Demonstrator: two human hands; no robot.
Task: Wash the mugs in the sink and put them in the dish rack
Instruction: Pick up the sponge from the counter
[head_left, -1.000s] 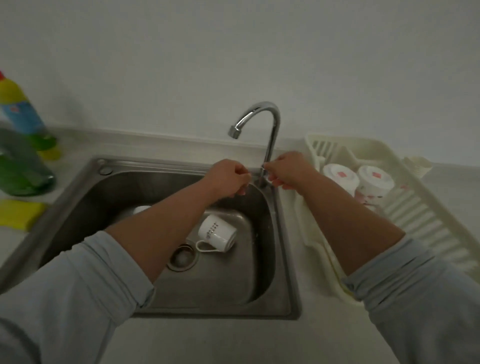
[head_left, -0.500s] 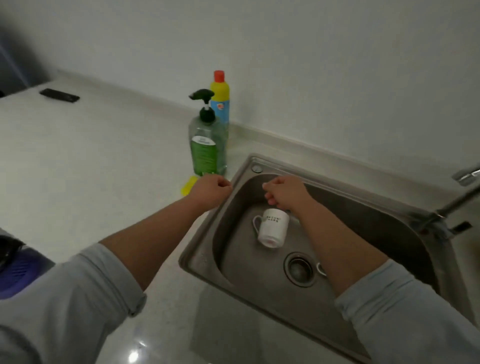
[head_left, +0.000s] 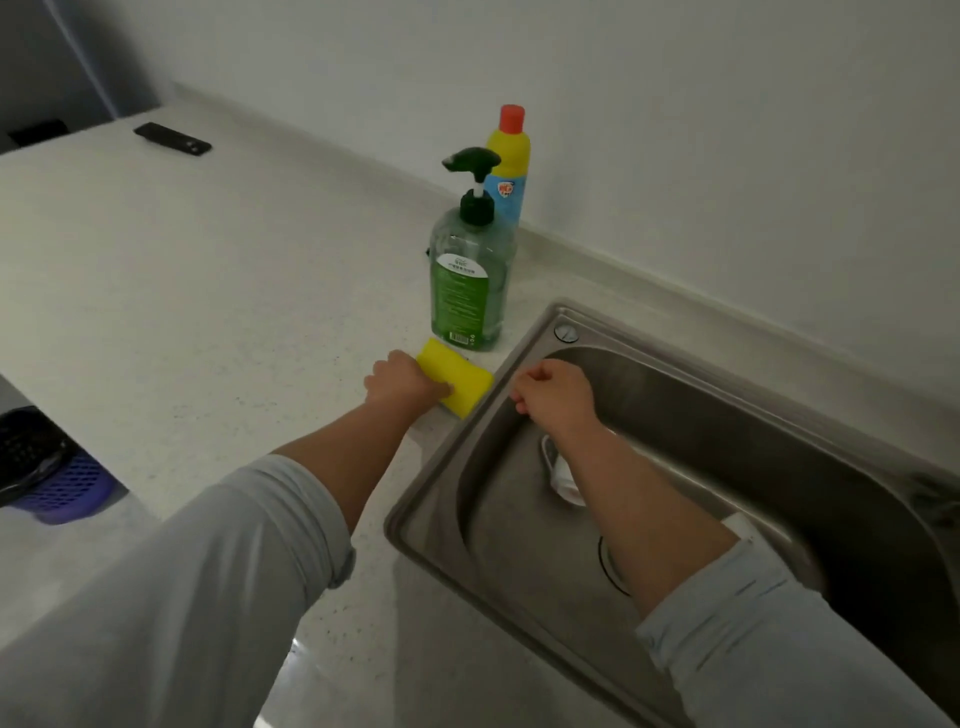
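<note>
My left hand (head_left: 400, 384) grips a yellow sponge (head_left: 462, 376) that lies on the counter just left of the steel sink (head_left: 431, 499). My right hand (head_left: 556, 392) hovers over the sink's left end with its fingers curled and holds nothing. A white mug (head_left: 561, 473) lies in the basin, mostly hidden under my right forearm. Another white piece, perhaps a second mug (head_left: 740, 525), shows beside my right sleeve. The dish rack is out of view.
A green pump bottle of dish soap (head_left: 467, 280) stands right behind the sponge, with a yellow and blue bottle (head_left: 506, 171) behind it by the wall. A black flat object (head_left: 171, 137) lies far left on the counter. A purple basket (head_left: 57, 483) sits below the counter edge.
The view swung left from the tap to the sink's left end. My left hand moved onto the sponge and took hold of it. My right hand rose from the mug toward the rim.
</note>
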